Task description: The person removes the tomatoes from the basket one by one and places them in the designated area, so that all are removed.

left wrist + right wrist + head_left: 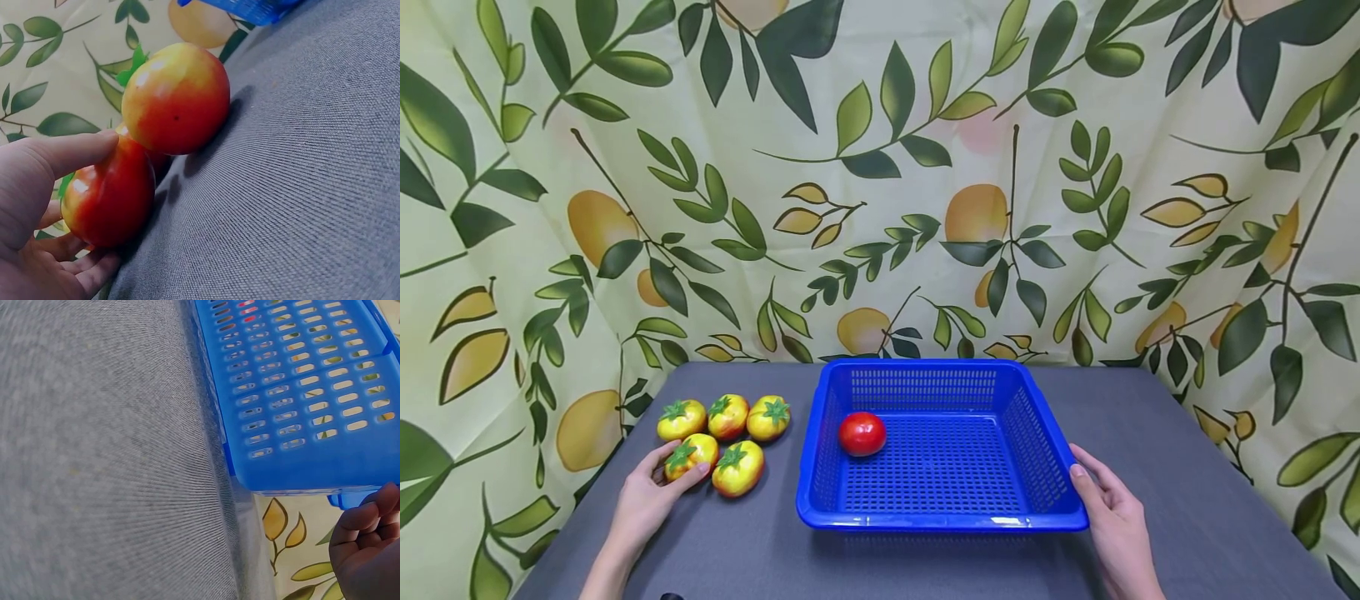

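Observation:
My left hand (pixel 647 496) curls its thumb and fingers around a yellow-red tomato (pixel 691 457) with a green leafy top, at the near left of a small group. In the left wrist view, the thumb lies on the upper side of this tomato (pixel 112 200), fingers behind and below; another tomato (pixel 178 97) sits right against it. My right hand (pixel 1116 512) grips the right rim of a blue plastic basket (pixel 942 522), thumb on top. The right wrist view shows curled fingers (pixel 356 519) at the basket's edge. Inside the basket, toward the left, lies a red tomato (pixel 862 434).
Three more yellow-red tomatoes, one of them a back-row tomato (pixel 728 417), stand behind the held one. A grey cloth (pixel 760 558) covers the table. Behind and at both sides hangs a leaf-patterned curtain (pixel 880 208). A small dark object (pixel 672 596) shows at the bottom edge.

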### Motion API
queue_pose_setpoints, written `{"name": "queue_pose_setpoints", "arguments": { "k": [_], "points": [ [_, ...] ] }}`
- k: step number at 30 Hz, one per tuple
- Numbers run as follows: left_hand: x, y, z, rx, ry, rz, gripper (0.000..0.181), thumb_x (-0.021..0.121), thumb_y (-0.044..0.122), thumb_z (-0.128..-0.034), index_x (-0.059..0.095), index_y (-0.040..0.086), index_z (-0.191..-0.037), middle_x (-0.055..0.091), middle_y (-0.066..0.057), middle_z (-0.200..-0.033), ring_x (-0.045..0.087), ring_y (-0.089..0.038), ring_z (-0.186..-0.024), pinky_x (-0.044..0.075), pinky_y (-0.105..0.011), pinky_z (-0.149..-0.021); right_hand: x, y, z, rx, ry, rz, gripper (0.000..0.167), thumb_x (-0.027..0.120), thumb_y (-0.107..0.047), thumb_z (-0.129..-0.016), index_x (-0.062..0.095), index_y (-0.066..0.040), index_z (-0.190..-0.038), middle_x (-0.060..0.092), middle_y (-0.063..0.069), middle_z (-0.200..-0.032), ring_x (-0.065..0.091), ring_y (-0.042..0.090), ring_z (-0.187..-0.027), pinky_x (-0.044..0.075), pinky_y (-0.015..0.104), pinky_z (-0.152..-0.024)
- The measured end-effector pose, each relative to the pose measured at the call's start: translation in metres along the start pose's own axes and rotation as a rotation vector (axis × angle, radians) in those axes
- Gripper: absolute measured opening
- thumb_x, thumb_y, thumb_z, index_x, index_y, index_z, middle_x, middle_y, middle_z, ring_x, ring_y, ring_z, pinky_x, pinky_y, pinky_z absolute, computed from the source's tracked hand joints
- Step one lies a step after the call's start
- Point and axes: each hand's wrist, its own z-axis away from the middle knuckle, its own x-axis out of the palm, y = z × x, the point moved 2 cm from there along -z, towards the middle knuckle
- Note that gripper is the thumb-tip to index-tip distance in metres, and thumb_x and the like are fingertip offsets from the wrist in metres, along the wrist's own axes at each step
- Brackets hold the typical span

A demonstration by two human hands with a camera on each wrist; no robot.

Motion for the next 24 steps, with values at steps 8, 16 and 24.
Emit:
{"name": "queue_pose_setpoints", "arguments": {
  "k": [8,16,24],
  "points": [
    [0.0021,0.0012,-0.0006,0.011,-0.001,-0.008,0.086,0.075,0.045,-0.0856,0.036,-0.001,-0.147,0.046,-0.028,-0.140,0.047,-0.032,-0.123,0.038,-0.009,-0.075,-0.0009,0.0004,-0.0001,-0.008,-0.003,-0.020,0.065,0.054,-0.047,-0.098,0.043,-0.006,-0.147,0.068,0.005,-0.115,0.069,0.012,-0.086,0.057,0.028,-0.069],
    [0.0026,0.0034,0.0005,0.005,-0.017,-0.015,0.088,0.074,0.046,-0.0860,0.034,-0.002,-0.148,0.042,-0.028,-0.142,0.045,-0.034,-0.125,0.037,-0.009,-0.074,-0.0012,0.0006,0.0002,-0.005,0.000,-0.031,0.065,0.055,-0.046,-0.098,0.043,-0.006,-0.147,0.069,0.003,-0.113,0.069,0.012,-0.085,0.057,0.028,-0.068],
    [0.0023,0.0040,0.0005,-0.020,-0.039,-0.013,0.091,0.075,0.050,-0.0839,0.034,0.000,-0.148,0.041,-0.026,-0.143,0.046,-0.034,-0.125,0.038,-0.011,-0.075,-0.0010,0.0006,-0.0002,-0.021,-0.010,-0.050,0.064,0.055,-0.045,-0.098,0.043,-0.005,-0.146,0.069,-0.011,-0.103,0.069,0.011,-0.087,0.056,0.027,-0.069]
  ]
}}
